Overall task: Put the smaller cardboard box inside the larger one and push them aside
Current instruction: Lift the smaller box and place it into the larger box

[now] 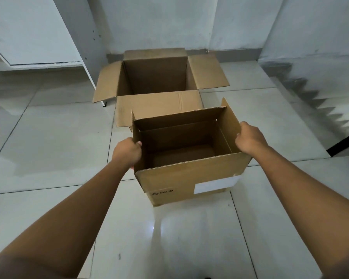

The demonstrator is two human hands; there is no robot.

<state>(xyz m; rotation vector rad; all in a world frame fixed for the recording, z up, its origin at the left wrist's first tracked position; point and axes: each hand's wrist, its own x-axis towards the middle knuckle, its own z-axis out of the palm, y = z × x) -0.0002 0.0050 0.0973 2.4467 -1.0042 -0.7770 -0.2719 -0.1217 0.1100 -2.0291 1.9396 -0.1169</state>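
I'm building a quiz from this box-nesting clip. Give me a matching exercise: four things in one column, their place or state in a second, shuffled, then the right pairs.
Column one:
1. smaller cardboard box
2. larger cardboard box
3. left hand
4. white label

Column two:
A. stuck on the near side wall of the held box
B. farther off on the tiled floor, all four flaps spread open
C. held at both side walls, open top facing up
D. closed in a grip on a box's left wall

Pairs: 1-C, 2-B, 3-D, 4-A

Brown boxes (189,178) — white label (216,185), pale tiles (58,137).
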